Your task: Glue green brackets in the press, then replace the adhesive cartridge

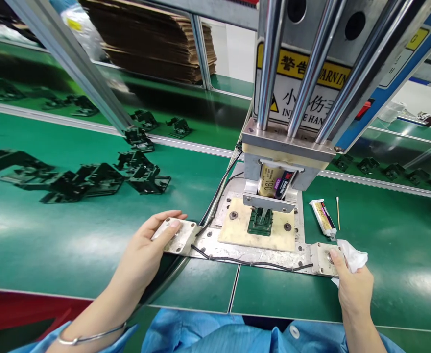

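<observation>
My left hand [156,242] is closed round the left push-button box [180,235], its thumb resting on top. At the other end of the metal base, my right hand [355,284] grips the right push-button box [325,258] with the thumb on its button. A crumpled white tissue [354,256] sticks out between that hand and the box. Midway between my hands, a dark green plastic part [260,223] sits on the cream fixture plate [233,235]. The press head [269,201] is directly above the part, and a glue cartridge [274,180] shows in it.
Several dark plastic parts [101,179] stand on the green bench at left. Right of the press lie another glue cartridge [323,218] and a cotton swab [338,213]. Black cables [221,189] run beside the base. A slanted metal post [72,63] and stacked cardboard [153,41] are behind.
</observation>
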A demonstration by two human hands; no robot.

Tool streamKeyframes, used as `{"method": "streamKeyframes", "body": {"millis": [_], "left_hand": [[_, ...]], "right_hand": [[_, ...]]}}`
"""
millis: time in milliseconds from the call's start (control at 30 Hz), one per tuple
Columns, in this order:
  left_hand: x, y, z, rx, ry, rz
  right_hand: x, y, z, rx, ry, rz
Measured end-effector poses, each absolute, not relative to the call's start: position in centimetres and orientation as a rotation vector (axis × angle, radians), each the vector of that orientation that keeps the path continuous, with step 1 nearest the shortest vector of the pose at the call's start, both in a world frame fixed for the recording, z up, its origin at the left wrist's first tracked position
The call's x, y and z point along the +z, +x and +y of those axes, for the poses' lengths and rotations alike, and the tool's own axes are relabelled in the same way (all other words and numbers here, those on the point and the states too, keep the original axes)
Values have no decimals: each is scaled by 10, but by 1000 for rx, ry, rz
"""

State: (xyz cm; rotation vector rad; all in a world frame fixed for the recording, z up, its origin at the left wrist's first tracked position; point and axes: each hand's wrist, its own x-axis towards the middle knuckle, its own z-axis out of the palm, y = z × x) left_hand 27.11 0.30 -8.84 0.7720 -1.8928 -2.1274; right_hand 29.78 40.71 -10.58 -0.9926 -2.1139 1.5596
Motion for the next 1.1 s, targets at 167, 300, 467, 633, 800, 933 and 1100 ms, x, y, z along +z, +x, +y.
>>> {"method": "streamKeyframes", "body": {"millis": [167, 300, 467, 633, 800, 933, 1100], "left_hand": [[-87, 272, 3, -2127, 760, -1904], [-88, 272, 3, -2125, 751, -1906], [-85, 272, 7, -2139, 750, -1870], [-82, 272, 9, -2146, 747, -1844], [-83, 273, 9, -2145, 723, -1843], [-84, 273, 9, -2142, 709, -1847], [-83, 274, 10, -2121, 699, -1853]], "right_hand": [[-103, 298, 406, 1540, -977, -2118], [-104, 299, 407, 1517, -979, -2117], [-106, 300, 408, 1505, -973, -2116], [-107, 300, 410, 1487, -956, -2129], [-106, 300, 410, 1464, -956, -2157], [-107, 300, 410, 1461, -946, -2140], [-110, 302, 412, 1443, -911, -2121]]}}
